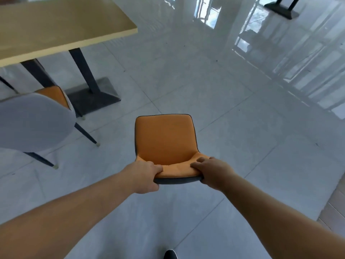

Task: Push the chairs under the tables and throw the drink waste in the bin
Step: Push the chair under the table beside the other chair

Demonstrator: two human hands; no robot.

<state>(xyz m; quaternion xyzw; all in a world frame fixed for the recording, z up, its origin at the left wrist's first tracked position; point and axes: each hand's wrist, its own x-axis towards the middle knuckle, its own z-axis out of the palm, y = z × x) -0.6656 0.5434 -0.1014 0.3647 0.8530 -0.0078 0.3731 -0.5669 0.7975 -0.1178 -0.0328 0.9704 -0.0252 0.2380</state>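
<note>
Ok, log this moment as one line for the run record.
step: moving chair | hands: left hand and right hand grip backrest top of orange chair | position: open floor, right of table, not yet under

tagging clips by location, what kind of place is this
Probably a cafe or canteen: a pedestal table, matching orange chairs, another table base across a glossy tiled floor.

The chair [165,139] at six o'clock wears matt orange cloth with a smooth dark shell. The table [56,25] at ten o'clock looks like pale matt wood. The floor [224,90] tiles shine glossy.
</note>
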